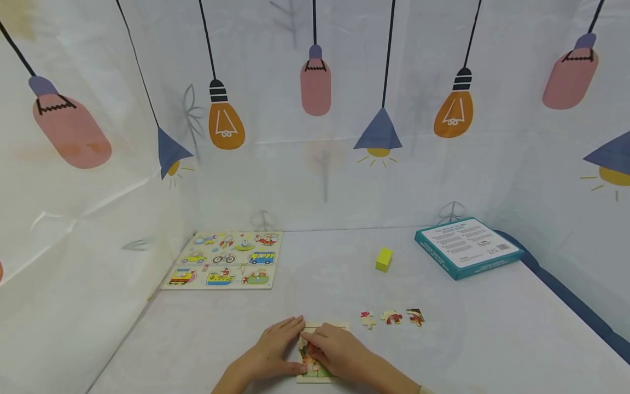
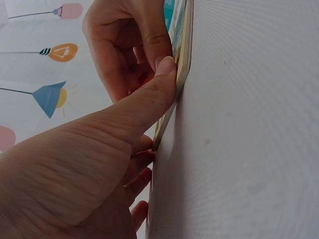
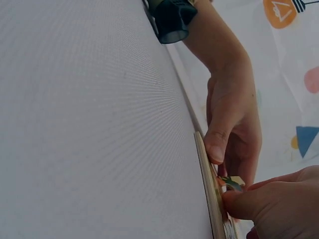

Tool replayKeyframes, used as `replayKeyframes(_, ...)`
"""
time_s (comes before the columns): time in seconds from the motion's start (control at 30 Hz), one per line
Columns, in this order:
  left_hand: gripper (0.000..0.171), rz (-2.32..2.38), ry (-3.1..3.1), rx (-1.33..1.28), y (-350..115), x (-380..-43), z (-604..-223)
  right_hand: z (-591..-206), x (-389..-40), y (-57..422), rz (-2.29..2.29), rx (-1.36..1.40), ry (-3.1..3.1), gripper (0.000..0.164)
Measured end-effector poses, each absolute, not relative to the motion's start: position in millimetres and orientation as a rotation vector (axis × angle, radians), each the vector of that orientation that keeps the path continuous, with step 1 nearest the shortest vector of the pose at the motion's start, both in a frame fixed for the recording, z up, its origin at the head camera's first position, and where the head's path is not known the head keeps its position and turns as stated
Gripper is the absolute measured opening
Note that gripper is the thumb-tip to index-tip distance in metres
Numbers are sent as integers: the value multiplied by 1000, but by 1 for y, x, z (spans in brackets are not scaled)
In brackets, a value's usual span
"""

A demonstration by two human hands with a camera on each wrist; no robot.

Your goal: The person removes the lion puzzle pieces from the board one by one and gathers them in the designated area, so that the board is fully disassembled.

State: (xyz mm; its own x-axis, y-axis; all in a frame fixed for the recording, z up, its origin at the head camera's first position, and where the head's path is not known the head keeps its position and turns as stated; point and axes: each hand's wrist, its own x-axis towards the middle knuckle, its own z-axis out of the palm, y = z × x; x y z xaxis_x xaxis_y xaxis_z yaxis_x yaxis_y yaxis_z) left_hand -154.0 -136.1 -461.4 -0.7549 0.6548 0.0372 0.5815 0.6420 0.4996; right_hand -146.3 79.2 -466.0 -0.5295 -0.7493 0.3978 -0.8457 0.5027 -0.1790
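Note:
A small wooden puzzle board (image 1: 320,380) with a coloured picture lies flat at the near middle of the table, partly hidden by both hands. My left hand (image 1: 273,350) rests along its left side, fingers extended, the thumb on the near left corner. Over the picture, my right hand (image 1: 342,350) pinches a puzzle piece (image 3: 232,182) between thumb and fingers. In the right wrist view that piece stands tilted at the board's surface. Three loose jigsaw pieces, a pale one (image 1: 367,320), a red and cream one (image 1: 392,317) and a darker one (image 1: 415,317), lie right of the board.
A larger picture board (image 1: 223,271) with vehicle shapes lies at the back left. Farther right are a yellow-green block (image 1: 384,259) and a teal-edged box (image 1: 467,249). Lamp-printed white sheeting (image 1: 275,180) hangs behind and at both sides.

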Motion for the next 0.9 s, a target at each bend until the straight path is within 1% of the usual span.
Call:
replayKeyframes(0.43, 87, 743, 2699, 998, -135, -154, -460, -468, -148, 81, 425, 1326, -2342, 43)
replayKeyframes(0.67, 87, 745, 2699, 997, -135, -154, -461, -457, -150, 85, 431, 1313, -2379, 41)
replayKeyframes(0.9, 90, 724, 2703, 996, -134, -155, -462, -448, -155, 96, 491, 1329, -2333, 41)
